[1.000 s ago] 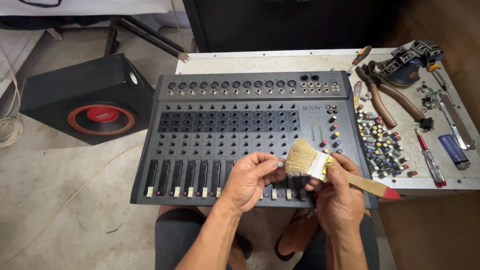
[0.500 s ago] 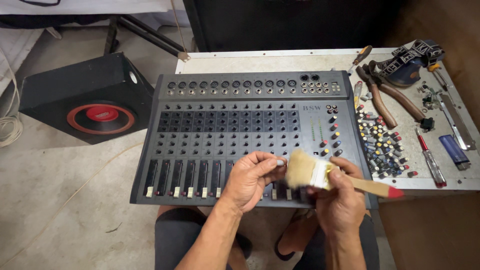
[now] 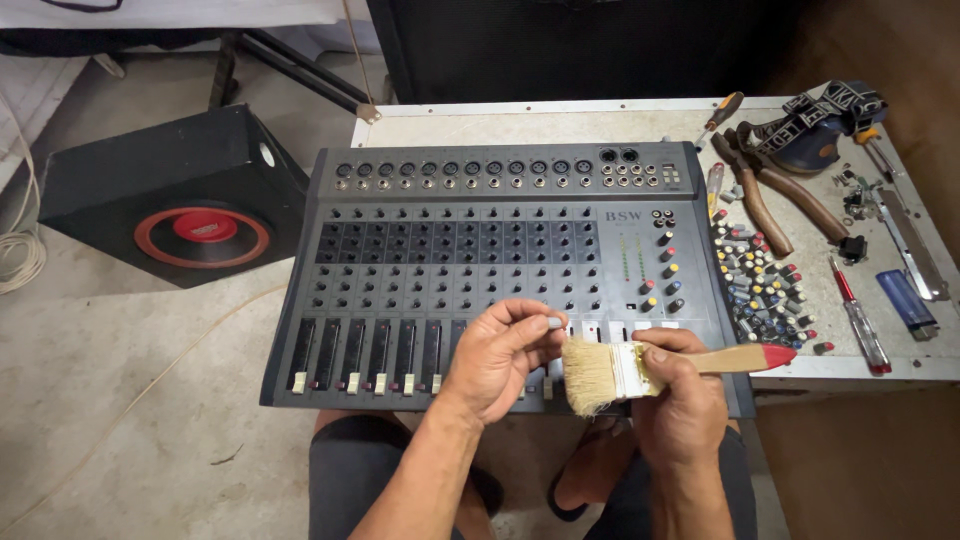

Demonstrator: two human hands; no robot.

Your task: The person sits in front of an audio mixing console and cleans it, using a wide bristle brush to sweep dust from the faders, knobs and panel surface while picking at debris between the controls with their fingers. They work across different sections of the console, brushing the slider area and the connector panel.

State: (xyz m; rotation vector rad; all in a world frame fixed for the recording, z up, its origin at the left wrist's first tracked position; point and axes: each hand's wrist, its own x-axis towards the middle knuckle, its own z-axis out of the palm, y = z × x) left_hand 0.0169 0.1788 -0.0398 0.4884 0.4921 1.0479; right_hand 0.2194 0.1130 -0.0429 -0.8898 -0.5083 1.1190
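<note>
Right hand (image 3: 680, 400) grip closed around paintbrush (image 3: 640, 368); left hand (image 3: 500, 355) pinches small knob (image 3: 554, 322)

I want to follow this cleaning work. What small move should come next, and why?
Probably sweep the paintbrush in the right hand across the small grey cap pinched by the left hand: the bristles already sit beside it, above the mixer.

The paintbrush (image 3: 640, 368) in the right hand (image 3: 680, 400) now sits lower than a second ago, and its pale bristles point left and slightly down at the mixer's (image 3: 500, 270) front edge instead of up and left. The left hand (image 3: 500, 358) now has its fingertips just beside the bristles rather than touching them.
</note>
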